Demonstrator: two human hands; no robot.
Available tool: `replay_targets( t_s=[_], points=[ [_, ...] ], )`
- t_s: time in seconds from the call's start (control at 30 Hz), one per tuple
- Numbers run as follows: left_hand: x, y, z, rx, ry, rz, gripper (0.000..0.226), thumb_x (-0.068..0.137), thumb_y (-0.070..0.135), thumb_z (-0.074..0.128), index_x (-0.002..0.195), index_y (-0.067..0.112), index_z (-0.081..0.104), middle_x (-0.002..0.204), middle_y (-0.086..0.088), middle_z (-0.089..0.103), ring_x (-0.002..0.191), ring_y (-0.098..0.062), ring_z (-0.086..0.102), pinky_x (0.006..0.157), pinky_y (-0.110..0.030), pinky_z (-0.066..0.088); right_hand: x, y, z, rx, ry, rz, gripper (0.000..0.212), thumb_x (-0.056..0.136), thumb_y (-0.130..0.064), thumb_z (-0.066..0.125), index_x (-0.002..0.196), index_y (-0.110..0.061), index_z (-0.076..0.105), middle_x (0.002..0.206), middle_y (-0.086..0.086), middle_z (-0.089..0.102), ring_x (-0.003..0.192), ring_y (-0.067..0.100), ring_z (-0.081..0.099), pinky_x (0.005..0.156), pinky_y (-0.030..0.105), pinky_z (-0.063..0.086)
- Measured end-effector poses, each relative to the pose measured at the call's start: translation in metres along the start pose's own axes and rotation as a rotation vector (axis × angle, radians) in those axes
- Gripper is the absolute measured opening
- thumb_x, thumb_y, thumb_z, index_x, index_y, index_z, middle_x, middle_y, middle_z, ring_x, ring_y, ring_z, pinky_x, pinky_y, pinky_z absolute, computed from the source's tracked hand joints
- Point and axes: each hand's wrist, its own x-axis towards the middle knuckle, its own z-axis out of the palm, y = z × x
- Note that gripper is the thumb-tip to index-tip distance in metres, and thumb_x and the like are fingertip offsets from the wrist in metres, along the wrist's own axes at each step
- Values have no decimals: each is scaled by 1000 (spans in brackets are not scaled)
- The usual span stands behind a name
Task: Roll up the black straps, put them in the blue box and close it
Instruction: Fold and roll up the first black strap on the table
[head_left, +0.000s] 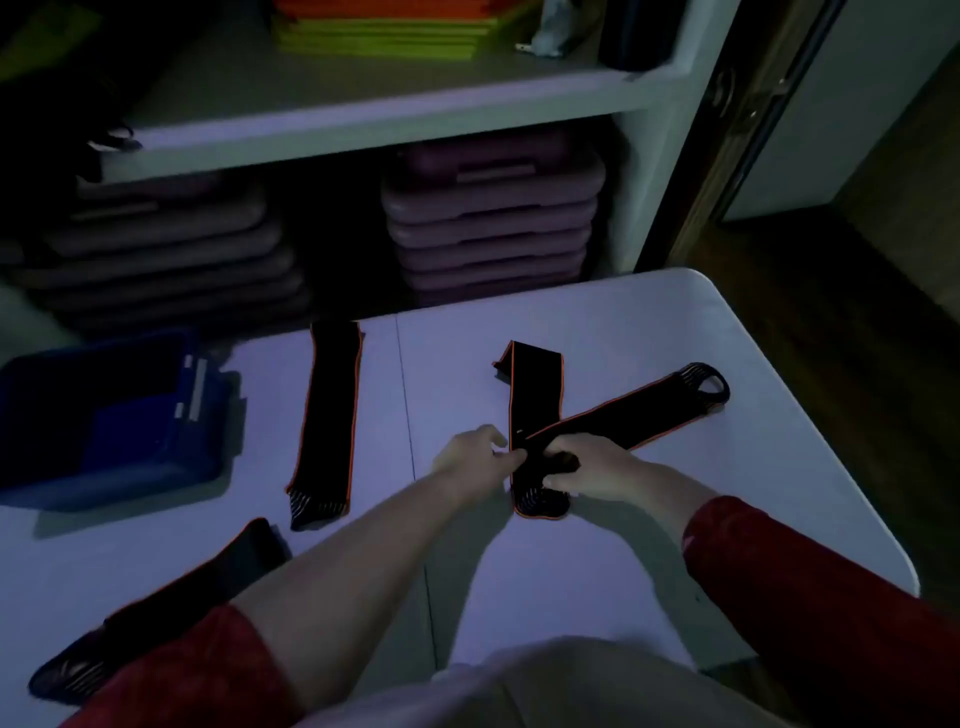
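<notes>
Several black straps with orange edging lie on a white table (649, 332). Two of them cross at the middle right: one strap (535, 384) runs away from me, the other strap (639, 410) slants to the right and ends in a loop. My left hand (475, 452) pinches the crossing strap's left edge. My right hand (592, 465) grips the near end of the same strap, just above its striped tip. A third strap (327, 415) lies straight, left of centre. A fourth strap (156, 608) lies at the near left, partly under my left sleeve. The blue box (104, 421) stands open at the far left.
Behind the table stands a white shelf unit (363, 119) with stacks of purple step boards (493, 223) below and orange and green mats above. The table's rounded right corner drops to a dark wooden floor (857, 338). A door frame rises at the upper right.
</notes>
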Motion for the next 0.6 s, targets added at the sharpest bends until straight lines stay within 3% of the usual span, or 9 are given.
replay_targets(
  t_s=[0.13, 0.27, 0.37, 0.47, 0.53, 0.6],
  points=[
    [13, 15, 13, -39, 25, -85, 48, 84, 56, 54, 102, 13, 64, 99, -4, 65, 93, -22, 62, 81, -34, 53, 6, 13, -5, -10, -25, -26, 45, 77, -43, 71, 117, -25, 61, 117, -2, 61, 110, 16, 56, 95, 33, 47],
    [28, 18, 23, 38, 13, -112, 38, 82, 46, 59, 103, 13, 61, 99, -5, 65, 86, -21, 61, 69, -29, 49, 14, 45, -27, -43, 22, 22, 42, 81, -38, 68, 120, -23, 62, 118, 5, 57, 112, 21, 52, 96, 33, 44],
    [36, 17, 24, 61, 26, -124, 27, 83, 32, 57, 99, 10, 61, 94, -7, 64, 83, -22, 62, 65, -29, 51, 24, 75, -53, -204, 187, 147, 47, 80, -45, 65, 123, -27, 59, 126, 8, 51, 120, 28, 46, 97, 39, 45],
    [41, 10, 18, 19, 88, -157, 20, 85, 28, 53, 92, 10, 59, 85, -5, 61, 71, -17, 57, 54, -26, 43, 27, 108, -79, -297, 454, 409, 60, 73, -46, 69, 128, -28, 51, 133, 10, 46, 123, 34, 42, 94, 46, 46],
    [43, 1, 10, -3, 140, -163, 20, 86, 27, 52, 95, 10, 58, 84, -4, 60, 74, -20, 58, 56, -27, 44, 28, 134, -88, -162, 476, 586, 63, 66, -47, 73, 118, -20, 51, 124, 15, 53, 113, 36, 50, 88, 47, 49],
    [43, -8, 0, -4, 166, -151, 19, 87, 26, 53, 96, 10, 56, 84, -4, 58, 76, -21, 57, 58, -27, 43, 30, 152, -86, -43, 416, 603, 52, 65, -47, 73, 99, -11, 56, 102, 15, 62, 91, 34, 59, 76, 41, 53]
  ],
)
